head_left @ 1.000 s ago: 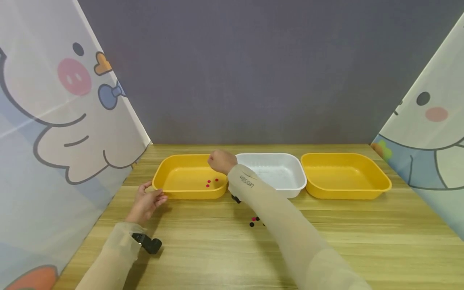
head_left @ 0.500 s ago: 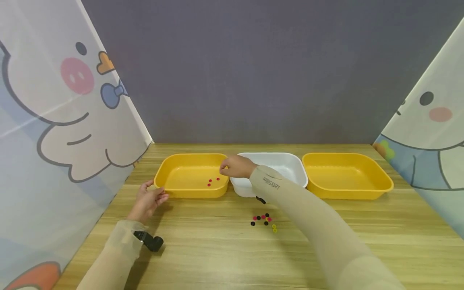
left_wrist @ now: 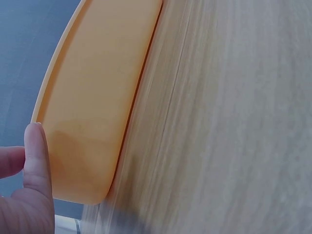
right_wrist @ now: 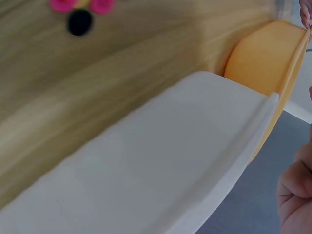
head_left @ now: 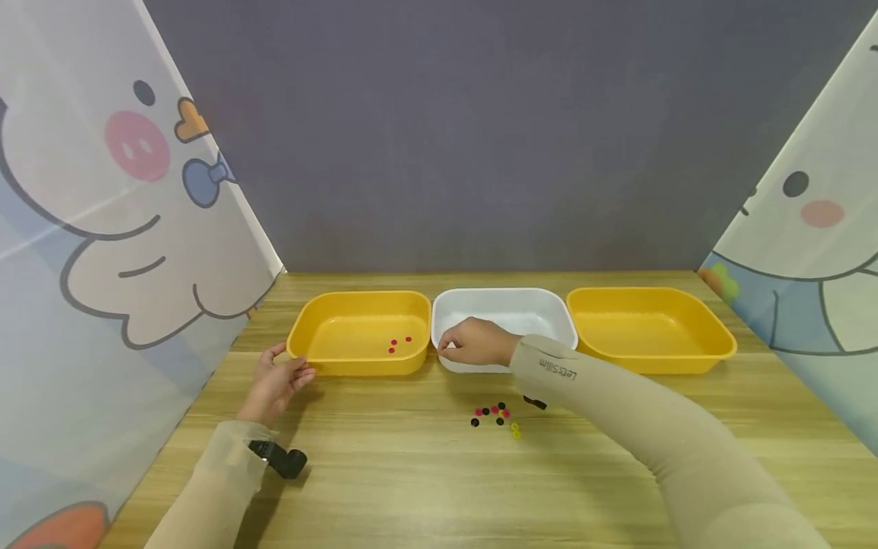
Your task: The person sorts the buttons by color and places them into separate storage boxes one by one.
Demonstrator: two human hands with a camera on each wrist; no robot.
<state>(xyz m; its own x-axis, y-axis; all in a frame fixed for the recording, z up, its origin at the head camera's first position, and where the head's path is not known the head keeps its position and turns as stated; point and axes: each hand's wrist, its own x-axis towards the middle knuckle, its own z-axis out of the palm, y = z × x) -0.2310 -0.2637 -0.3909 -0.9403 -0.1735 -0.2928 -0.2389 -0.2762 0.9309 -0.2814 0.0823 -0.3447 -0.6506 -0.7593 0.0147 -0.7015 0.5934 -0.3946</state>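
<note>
My left hand [head_left: 277, 383] holds the left yellow tray [head_left: 363, 367] by its near left corner. In the left wrist view the thumb [left_wrist: 36, 156] lies against the tray's outer wall, its tip at the rim. Inside that tray are a few small red button-like discs [head_left: 393, 342]. The right hand [head_left: 473, 341] hovers over the front rim of the white tray [head_left: 504, 293], fingers curled in, with nothing visible in them. Several red, black and yellow button-like discs [head_left: 500, 421] lie on the wooden table in front of the white tray.
A second yellow tray [head_left: 652, 366] stands at the right, close beside the white one. The three trays form a row across the wooden table [head_left: 384, 473]. A grey wall [head_left: 439, 137] rises behind, and printed cartoon panels flank both sides.
My right hand has moved right and nearer, from the left yellow tray's right end to the white tray's front rim. The left hand has kept its place on the tray corner.
</note>
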